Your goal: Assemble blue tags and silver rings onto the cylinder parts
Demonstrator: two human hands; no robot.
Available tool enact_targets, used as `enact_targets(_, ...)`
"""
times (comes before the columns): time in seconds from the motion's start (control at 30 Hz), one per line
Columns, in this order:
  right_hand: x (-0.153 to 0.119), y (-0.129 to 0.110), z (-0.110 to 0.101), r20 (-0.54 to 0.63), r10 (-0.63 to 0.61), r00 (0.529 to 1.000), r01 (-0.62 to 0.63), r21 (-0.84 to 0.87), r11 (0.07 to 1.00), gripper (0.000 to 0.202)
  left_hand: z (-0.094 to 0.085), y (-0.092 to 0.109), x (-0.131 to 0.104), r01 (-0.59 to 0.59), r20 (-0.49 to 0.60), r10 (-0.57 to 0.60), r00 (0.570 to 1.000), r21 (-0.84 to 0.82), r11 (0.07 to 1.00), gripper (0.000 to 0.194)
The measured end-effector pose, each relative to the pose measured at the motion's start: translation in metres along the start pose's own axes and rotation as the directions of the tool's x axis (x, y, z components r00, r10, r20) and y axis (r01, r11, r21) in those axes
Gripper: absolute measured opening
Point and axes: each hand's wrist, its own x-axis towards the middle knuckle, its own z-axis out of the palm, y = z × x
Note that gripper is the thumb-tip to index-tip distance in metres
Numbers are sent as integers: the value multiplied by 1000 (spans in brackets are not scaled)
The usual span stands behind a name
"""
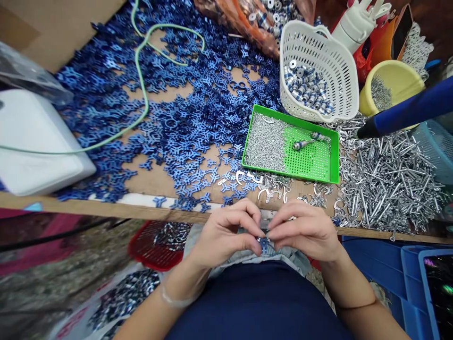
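Close in front of my body, at the table's front edge, my two hands meet fingertip to fingertip. A small blue metal part [264, 243] shows just below the fingertips; its full shape is hidden. My left hand [230, 229] is closed in a pinch on this blue part. My right hand [307, 230] is closed too, its fingertips at the same part; what they pinch is covered. Just beyond the hands lie loose silver curved pieces [272, 188]. Behind these stands a green tray [293, 177] with tiny silver pieces and a few blue-banded cylinders [300, 145].
Blue three-armed pieces [191, 156] cover the table's left and middle. Silver pins [385, 184] are heaped at right. A white basket [339, 71] and a yellow bowl [406, 75] stand behind. A blue rod [410, 108] juts in from the right. A red basket [141, 245] sits below the edge.
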Motion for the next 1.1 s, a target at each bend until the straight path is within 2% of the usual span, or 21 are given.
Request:
enact_targets(0.07, -6, 2, -2, -122, 140, 983, -143, -21, 989, 12, -3, -3, -1, -22, -38, 22, 999, 2, 1000, 11)
enact_targets(0.1, -10, 4, -3, -180, 227, 957, -243, -69, 968, 8, -5, -4, -1, -30, -65, 31, 997, 13, 999, 11)
enact_targets(0.13, -15, 5, -2, -216, 311, 926, -345, -142, 928, 4, -7, -5, -1, -44, -95, 45, 994, 21, 999, 12)
enact_targets(0.2, -24, 9, 5, -218, 441, 871, -491, -344, 800, 5, -10, -6, 0, -81, -139, 82, 987, 17, 997, 12)
enact_targets(0.3, -34, 15, 21, -183, 514, 838, -514, -580, 632, 13, -12, -5, 1, -143, -157, 140, 978, -4, 990, 11)
enact_targets(0.37, -37, 19, 29, -176, 508, 843, -490, -641, 591, 13, -12, -4, 2, -162, -144, 161, 976, 11, 987, 10)
enact_targets(0.43, -36, 21, 32, -172, 500, 849, -485, -629, 607, 7, -11, -4, 1, -183, -135, 189, 973, 50, 982, 9)
enact_targets(0.5, -34, 19, 30, -200, 465, 863, -496, -516, 698, 3, -11, -5, -1, -200, -133, 216, 967, 120, 972, 9)
enact_targets(0.57, -31, 12, 26, -289, 372, 882, -457, -340, 822, 5, -9, -7, -3, -207, -153, 245, 957, 225, 952, 10)
enact_targets(0.63, -26, 0, 24, -372, 204, 906, -309, -250, 918, 12, -6, -8, -5, -226, -195, 302, 933, 336, 914, 11)
enact_targets(0.67, -23, -6, 24, -387, 97, 917, -211, -265, 941, 16, -3, -9, -6, -250, -213, 347, 914, 379, 891, 11)
enact_targets(0.73, -15, -17, 27, -368, -113, 923, -29, -358, 933, 22, 2, -8, -6, -315, -233, 443, 866, 434, 844, 13)
enact_targets(0.8, -9, -24, 31, -347, -229, 910, 61, -434, 899, 23, 6, -6, -5, -370, -237, 511, 826, 456, 809, 14)
enact_targets(0.9, -4, -25, 35, -350, -274, 896, 79, -482, 873, 23, 9, -5, -5, -403, -215, 552, 806, 485, 776, 15)
enact_targets(1.1, -9, -16, 40, -292, -284, 913, 90, -537, 839, 33, 8, -11, -4, -401, -230, 583, 779, 532, 746, 15)
